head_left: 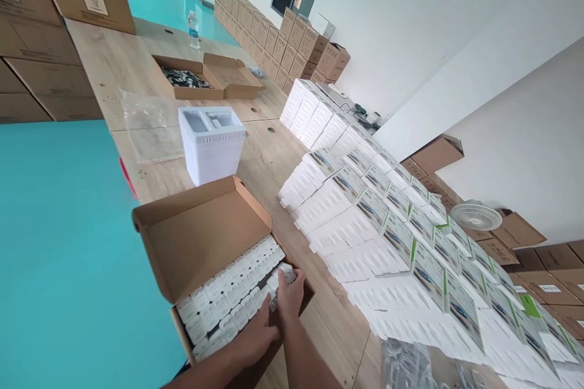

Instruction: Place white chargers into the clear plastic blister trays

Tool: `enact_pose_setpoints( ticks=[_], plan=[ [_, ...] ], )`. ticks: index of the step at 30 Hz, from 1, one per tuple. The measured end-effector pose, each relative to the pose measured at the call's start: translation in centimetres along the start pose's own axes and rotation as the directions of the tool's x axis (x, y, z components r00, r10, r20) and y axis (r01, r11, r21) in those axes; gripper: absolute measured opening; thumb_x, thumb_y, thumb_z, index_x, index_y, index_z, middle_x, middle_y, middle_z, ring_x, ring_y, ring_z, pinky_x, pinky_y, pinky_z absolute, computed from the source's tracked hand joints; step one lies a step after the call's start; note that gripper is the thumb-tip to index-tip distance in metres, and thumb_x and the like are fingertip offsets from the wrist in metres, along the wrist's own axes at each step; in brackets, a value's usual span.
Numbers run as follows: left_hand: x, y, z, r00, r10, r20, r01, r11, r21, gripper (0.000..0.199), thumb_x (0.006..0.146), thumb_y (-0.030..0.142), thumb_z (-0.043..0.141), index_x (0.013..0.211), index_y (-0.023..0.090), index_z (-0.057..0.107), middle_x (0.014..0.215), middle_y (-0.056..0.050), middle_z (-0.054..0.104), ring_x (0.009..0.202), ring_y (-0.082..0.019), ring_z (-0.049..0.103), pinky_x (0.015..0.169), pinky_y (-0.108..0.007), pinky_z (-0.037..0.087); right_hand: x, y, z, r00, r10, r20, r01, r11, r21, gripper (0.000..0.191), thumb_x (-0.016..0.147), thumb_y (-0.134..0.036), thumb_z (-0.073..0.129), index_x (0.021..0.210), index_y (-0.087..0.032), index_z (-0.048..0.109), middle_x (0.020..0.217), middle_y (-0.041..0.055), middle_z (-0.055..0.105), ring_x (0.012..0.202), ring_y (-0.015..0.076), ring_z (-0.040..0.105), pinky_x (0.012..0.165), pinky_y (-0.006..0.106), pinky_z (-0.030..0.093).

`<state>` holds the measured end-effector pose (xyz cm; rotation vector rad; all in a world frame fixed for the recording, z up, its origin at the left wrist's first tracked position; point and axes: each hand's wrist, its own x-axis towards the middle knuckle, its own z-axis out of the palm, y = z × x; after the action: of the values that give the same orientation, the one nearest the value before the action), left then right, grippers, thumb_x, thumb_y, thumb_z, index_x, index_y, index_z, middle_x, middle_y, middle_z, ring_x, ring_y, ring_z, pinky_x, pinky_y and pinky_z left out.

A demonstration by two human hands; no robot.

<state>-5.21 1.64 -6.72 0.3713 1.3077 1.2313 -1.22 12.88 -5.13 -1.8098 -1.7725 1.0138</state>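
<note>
The person's right hand (292, 299) is curled around white pieces (286, 270) at the far right corner of an open carton (205, 234); the left hand (258, 333) is close beside it, its thumb at neighbouring pieces, its grip too hidden to tell. Rows of white blocks (230, 289) lie inside; white trays (214, 156) stand beyond.

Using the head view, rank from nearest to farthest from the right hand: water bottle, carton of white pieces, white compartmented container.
1. Carton of white pieces: at the right hand.
2. White compartmented container: beyond that carton.
3. Water bottle: far along the table.
</note>
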Motion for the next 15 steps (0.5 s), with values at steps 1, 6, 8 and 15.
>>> enact_pose_setpoints(
  ticks=[1, 6, 8, 15],
  plan=[
    [-0.2, 0.4, 0.6, 0.998, -0.026, -0.056, 0.024, 0.999, -0.023, 0.103, 0.056, 0.01, 0.06, 0.152, 0.013, 0.023, 0.157, -0.017, 0.034, 0.15, -0.033, 0.017, 0.121, -0.04, 0.015, 0.0, -0.1, -0.1, 1.0, 0.009, -0.008, -0.009, 1.0, 0.002, 0.033, 0.08, -0.043, 0.056, 0.103, -0.021, 0.045, 0.114, 0.0182, 0.065, 0.109, 0.034, 0.063, 0.091, 0.04, 0.048],
    [-1.8, 2.8, 2.3, 0.989, -0.135, -0.057, 0.108, 0.935, -0.338, 0.092, 0.067, 0.013, 0.057, 0.15, 0.016, 0.018, 0.148, -0.017, 0.046, 0.137, -0.031, 0.043, 0.11, -0.039, 0.038, -0.2, -0.3, -1.3, 0.998, 0.029, -0.054, -0.028, 0.999, 0.019, 0.024, 0.077, -0.033, 0.056, 0.096, -0.024, 0.045, 0.101, 0.0134, 0.068, 0.094, 0.0321, 0.067, 0.082, 0.039, 0.051],
    [-2.4, 3.4, 2.3, 0.988, -0.151, -0.035, 0.122, 0.897, -0.425, 0.088, 0.074, 0.017, 0.06, 0.15, 0.019, 0.016, 0.14, -0.015, 0.054, 0.129, -0.029, 0.052, 0.106, -0.036, 0.042, -0.9, -0.3, -2.3, 0.998, 0.007, -0.064, -0.005, 0.999, 0.037, 0.023, 0.078, -0.032, 0.055, 0.097, -0.024, 0.045, 0.101, 0.0121, 0.067, 0.093, 0.0299, 0.067, 0.08, 0.037, 0.052],
    [-3.1, 4.4, 2.8, 0.985, -0.17, 0.027, 0.159, 0.84, -0.518, 0.088, 0.082, 0.046, 0.071, 0.152, 0.027, 0.021, 0.134, -0.009, 0.061, 0.128, -0.024, 0.055, 0.106, -0.033, 0.043, -4.7, 0.6, -5.5, 0.965, -0.259, -0.038, 0.261, 0.956, 0.131, 0.031, 0.08, -0.028, 0.055, 0.107, -0.024, 0.043, 0.125, 0.0143, 0.057, 0.108, 0.0257, 0.061, 0.085, 0.035, 0.052]
  ],
)
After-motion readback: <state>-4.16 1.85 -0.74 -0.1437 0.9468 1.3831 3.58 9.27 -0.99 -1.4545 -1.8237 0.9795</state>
